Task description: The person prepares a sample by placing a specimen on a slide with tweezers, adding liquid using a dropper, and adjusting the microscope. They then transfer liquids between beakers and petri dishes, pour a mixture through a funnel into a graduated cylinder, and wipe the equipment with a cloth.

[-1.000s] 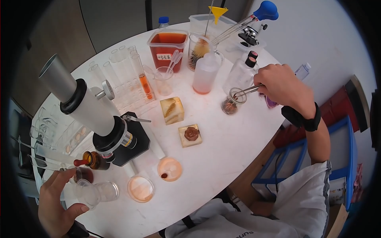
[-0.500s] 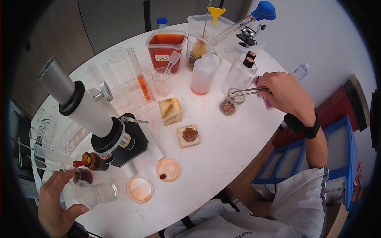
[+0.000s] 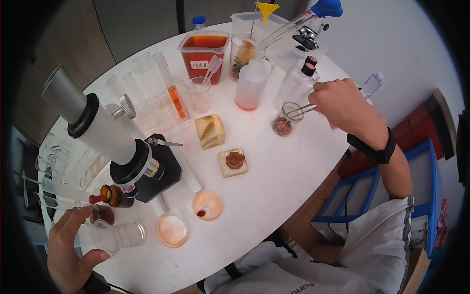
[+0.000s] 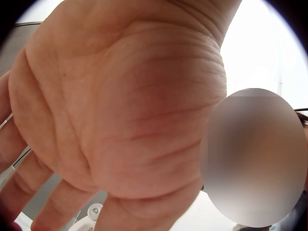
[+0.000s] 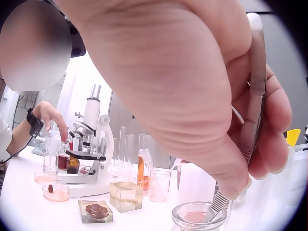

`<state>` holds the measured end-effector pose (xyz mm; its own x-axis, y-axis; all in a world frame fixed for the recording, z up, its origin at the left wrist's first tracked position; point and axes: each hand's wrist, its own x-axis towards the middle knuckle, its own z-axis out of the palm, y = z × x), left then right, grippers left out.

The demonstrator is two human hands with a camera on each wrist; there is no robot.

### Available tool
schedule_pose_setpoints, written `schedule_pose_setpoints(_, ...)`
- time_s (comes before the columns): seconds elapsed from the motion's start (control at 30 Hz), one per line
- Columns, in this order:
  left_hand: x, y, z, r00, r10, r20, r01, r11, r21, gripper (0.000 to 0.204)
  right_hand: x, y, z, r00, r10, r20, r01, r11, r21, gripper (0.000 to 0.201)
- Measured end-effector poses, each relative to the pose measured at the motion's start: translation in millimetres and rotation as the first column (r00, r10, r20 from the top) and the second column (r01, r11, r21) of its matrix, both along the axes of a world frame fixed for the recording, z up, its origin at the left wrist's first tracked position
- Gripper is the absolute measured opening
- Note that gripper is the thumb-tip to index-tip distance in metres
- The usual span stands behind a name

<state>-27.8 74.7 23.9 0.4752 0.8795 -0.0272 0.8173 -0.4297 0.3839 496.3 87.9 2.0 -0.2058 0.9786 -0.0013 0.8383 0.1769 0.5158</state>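
Note:
My right hand [image 3: 348,111] pinches a pair of metal tweezers [image 5: 257,77] between thumb and fingers. The tweezers' tips reach down into the mouth of a small glass jar [image 3: 283,126] with dark reddish-brown pieces at its bottom. In the right wrist view the jar's rim [image 5: 199,208] sits just below the thumb. My left hand [image 3: 68,247] is at the table's left edge, its fingers loosely bent and thumb apart. A clear plastic cup [image 3: 105,236] stands beside that thumb, next to a jar of dark red liquid [image 3: 103,214]. The left wrist view is mostly filled by the palm [image 4: 120,106].
A microscope [image 3: 142,166] stands left of centre, with two petri dishes [image 3: 207,205] before it. Two resin blocks [image 3: 233,163] lie mid-table. Behind are test tubes [image 3: 128,81], a tub of red-brown liquid [image 3: 203,56], a squeeze bottle [image 3: 251,88] and black-capped bottles [image 3: 293,85].
My right hand dipped a little and then rose again, so the tweezers tilt more steeply into the jar now than half a second ago. The left hand has stayed in place.

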Motion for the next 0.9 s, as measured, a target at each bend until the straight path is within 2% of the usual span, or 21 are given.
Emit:
schedule_pose_setpoints(0.2,-4,0,-1,1.000,-0.025,-0.009,0.025,1.000,0.011,0.098,-1,12,-10,0.997,0.051,0.053,-0.051,0.999,-0.003,0.010)
schedule_pose_setpoints(0.5,3,0,2,1.000,0.012,-0.011,-0.012,1.000,-0.005,0.095,-2,2,9,0.998,-0.056,0.035,0.056,0.998,0.004,0.010)
schedule_pose_setpoints(0.6,1,1,1,1.000,0.017,0.025,-0.017,1.000,-0.023,0.098,2,-4,12,0.997,0.029,-0.066,-0.025,0.998,0.057,0.007)
schedule_pose_setpoints(0.8,-2,0,2,1.000,0.014,0.015,-0.014,1.000,-0.016,0.102,3,-11,19,0.986,-0.090,-0.143,0.093,0.995,0.018,0.009)
schedule_pose_setpoints(0.9,-1,1,0,0.999,-0.026,0.028,0.026,1.000,0.001,0.096,9,-13,16,0.989,-0.036,-0.145,0.044,0.998,0.048,0.008)
